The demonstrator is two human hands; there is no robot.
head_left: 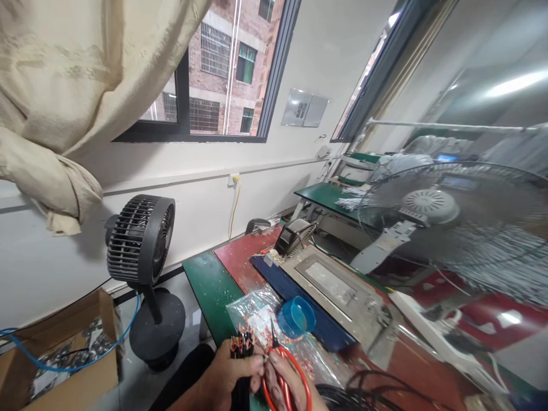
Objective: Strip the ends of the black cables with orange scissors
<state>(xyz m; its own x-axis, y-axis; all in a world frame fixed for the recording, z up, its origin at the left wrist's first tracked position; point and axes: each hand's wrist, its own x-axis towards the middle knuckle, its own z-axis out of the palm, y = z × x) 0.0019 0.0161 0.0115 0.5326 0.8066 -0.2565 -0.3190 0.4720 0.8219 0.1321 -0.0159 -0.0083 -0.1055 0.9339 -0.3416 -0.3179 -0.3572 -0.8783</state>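
Observation:
At the bottom edge my left hand (226, 377) is closed around a bundle of black wires (240, 345) with red and bare tips pointing up. Beside it, my right hand (285, 382) grips red-handled snips (282, 365), whose dark blades point up next to the wire tips. Both hands hover over a clear plastic bag (257, 311) of small red bits lying on the bench. A blue round cup (296, 317) stands just behind the bag.
A grey metal machine (334, 285) on a blue base lies across the red and green bench (209, 285). A large spinning fan (454, 228) fills the right. A black floor fan (141, 240) and a cardboard box (64, 365) stand at left.

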